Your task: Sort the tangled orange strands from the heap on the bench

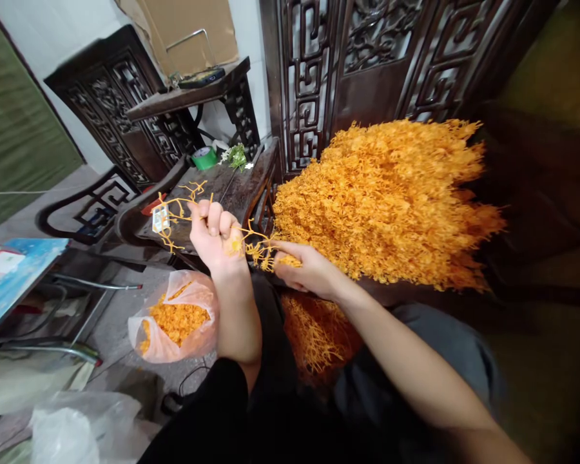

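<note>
My left hand (216,233) is closed around a thin, bare-looking orange artificial branch (176,205) whose forked twigs stick out on both sides of the fist. Just right of it, my right hand (309,269) has its fingers closed on small orange sprig pieces (289,260), by the branch's right-hand twigs. A large heap of frilly orange sprigs (386,206) lies beyond my right hand. Below that hand, between my legs, orange stems (316,335) lie bunched, partly hidden by my forearm. On the floor to the left, a translucent plastic bag (205,335) holds loose orange pieces.
A dark carved wooden side table (244,193) bears a roll of green tape (204,158), a green-and-white sprig (236,156) and a small white box (160,218). A blue-topped folding table (38,254) stands left. Clear plastic wrapping (87,425) lies at lower left.
</note>
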Motion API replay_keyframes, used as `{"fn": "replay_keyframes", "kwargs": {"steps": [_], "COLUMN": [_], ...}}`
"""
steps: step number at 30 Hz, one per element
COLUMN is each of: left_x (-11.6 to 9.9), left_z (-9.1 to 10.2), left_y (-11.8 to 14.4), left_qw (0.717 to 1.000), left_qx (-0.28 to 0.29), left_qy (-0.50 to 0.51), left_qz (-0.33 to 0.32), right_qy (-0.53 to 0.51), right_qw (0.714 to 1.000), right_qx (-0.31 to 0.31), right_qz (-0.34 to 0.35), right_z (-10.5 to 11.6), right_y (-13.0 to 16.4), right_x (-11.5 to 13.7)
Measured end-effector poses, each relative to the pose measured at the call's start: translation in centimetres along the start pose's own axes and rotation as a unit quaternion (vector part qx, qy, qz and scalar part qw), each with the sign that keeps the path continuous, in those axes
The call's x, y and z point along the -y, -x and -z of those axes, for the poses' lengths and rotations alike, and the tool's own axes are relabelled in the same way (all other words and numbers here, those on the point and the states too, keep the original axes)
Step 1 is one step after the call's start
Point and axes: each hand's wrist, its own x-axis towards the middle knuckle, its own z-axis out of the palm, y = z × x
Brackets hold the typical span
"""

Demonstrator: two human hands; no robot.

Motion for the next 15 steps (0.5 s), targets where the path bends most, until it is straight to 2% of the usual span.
{"fn": "replay_keyframes", "kwargs": {"steps": [2, 3, 5, 7, 9, 12, 13, 15], "left_x": [0.7, 1.1, 1.4, 1.0, -0.2, -2.5, -3.0, -3.5], "left_z": [-1.1, -1.6, -2.3, -2.2, -1.3, 0.7, 1.3, 2.0], "left_y": [0.8, 1.1, 1.5, 1.3, 0.5, -1.0, -1.4, -1.8], "left_qw": [1.0, 0.999, 0.998, 0.995, 0.988, 0.973, 0.971, 0.972], "left_qx": [-0.021, -0.033, -0.056, -0.069, -0.085, -0.098, -0.091, -0.068], "left_qy": [-0.007, -0.013, -0.026, -0.035, -0.046, -0.072, -0.081, -0.088], "left_qz": [0.006, 0.003, -0.015, -0.059, -0.125, -0.196, -0.204, -0.207], "right_qy": [-0.086, -0.117, -0.136, -0.1, -0.025, 0.096, 0.119, 0.128], "right_qw": [0.996, 0.993, 0.989, 0.991, 0.997, 0.986, 0.981, 0.979], "right_qx": [0.028, 0.021, -0.029, -0.06, -0.008, 0.131, 0.153, 0.157], "right_qz": [0.006, 0.017, 0.049, 0.073, 0.068, 0.037, 0.022, -0.003], "right_z": [-1.3, -1.9, -3.0, -3.4, -3.3, -2.6, -2.4, -2.3], "right_y": [-0.8, -1.1, -1.3, -0.9, 0.0, 1.4, 1.7, 1.9], "right_x": [-1.1, -1.4, -1.8, -1.8, -1.7, -2.1, -2.4, -2.8]}}
